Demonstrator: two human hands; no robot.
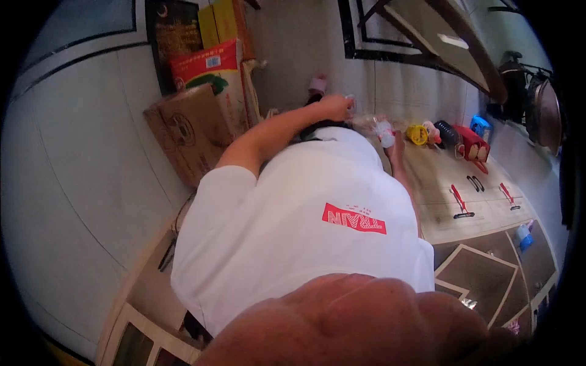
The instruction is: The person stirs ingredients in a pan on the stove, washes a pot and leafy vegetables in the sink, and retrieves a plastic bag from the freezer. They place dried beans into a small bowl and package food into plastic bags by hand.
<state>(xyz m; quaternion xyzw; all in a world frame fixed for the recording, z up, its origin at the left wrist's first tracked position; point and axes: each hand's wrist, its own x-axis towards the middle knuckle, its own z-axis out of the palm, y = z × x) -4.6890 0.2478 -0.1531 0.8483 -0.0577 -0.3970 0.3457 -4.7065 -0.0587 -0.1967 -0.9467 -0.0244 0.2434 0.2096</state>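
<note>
My left hand (335, 108) is curled closed beyond my belly, with a small clear, shiny bit showing at its fingertips; what that is I cannot make out. To its right, my right hand (396, 150) is mostly hidden behind my shirt, its visible fingers against a clear plastic item with white and pink on it (384, 132). That item looks like a small bottle or a wrapped pack, and it lies between the two hands. A pink slipper or shoe (318, 84) shows past my left hand.
On the left stand a cardboard box (190, 134) and a red-and-white sack (213, 79). To the right lie a yellow roll (417, 135), a red bag (473, 145), a blue pack (481, 128) and red-handled tools (458, 198). A dark wooden frame (488, 73) juts in at upper right.
</note>
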